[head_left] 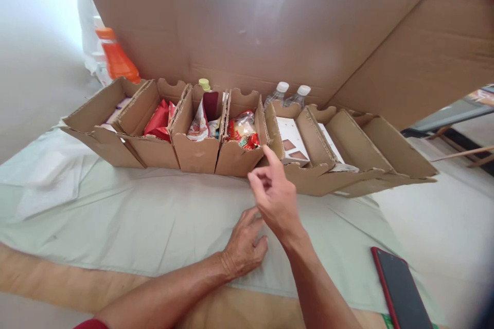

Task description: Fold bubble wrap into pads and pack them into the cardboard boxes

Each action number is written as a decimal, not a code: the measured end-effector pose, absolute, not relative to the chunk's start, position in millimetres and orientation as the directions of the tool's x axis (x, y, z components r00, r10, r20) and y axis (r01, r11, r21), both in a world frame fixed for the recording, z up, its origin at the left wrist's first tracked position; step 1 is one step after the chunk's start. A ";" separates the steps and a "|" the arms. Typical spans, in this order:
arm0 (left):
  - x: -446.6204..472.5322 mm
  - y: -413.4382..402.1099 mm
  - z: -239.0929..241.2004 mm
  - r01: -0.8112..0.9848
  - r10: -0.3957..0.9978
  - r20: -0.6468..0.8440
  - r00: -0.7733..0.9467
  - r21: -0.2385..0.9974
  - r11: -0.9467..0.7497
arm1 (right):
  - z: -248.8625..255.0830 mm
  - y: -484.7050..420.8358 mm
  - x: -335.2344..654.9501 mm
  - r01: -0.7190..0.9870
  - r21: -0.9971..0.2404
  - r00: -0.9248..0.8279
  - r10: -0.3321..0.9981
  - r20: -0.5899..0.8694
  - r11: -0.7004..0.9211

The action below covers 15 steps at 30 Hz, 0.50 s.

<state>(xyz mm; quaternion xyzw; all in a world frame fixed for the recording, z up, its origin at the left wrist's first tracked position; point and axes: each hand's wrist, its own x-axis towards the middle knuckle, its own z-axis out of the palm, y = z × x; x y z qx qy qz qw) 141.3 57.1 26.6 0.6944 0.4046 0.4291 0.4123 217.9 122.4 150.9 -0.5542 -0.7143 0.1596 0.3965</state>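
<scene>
The open brown corrugated-cardboard bin (236,161) of red and clear snack packets (244,130) stands fourth from the person's left in a row on pale green cloth (173,216). I see the right hand (276,193) with index finger stretched to its front right corner, thumb parted from it, other fingers curled; whether it touches, I can't tell. The left hand (245,241) lies loosely spread on the cloth, just below. Beside the bin, another holds a white box printed with brown squares (287,133); a red-cased black phone (401,285) lies near the right forearm.
</scene>
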 end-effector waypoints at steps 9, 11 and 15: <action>107.8 22.6 54.3 0.161 0.977 0.107 0.184 0.977 -0.137 | 156.6 129.9 190.0 0.878 -0.396 -0.132 0.931 0.340 0.269; 82.2 7.3 60.6 0.166 0.992 0.076 0.096 0.982 -0.091 | 155.3 95.4 197.3 0.845 -0.410 -0.169 0.898 0.406 0.344; 28.4 -17.9 64.3 0.234 0.993 0.063 -0.099 0.971 -0.038 | 157.5 17.6 232.4 0.743 -0.400 -0.315 0.807 0.499 0.537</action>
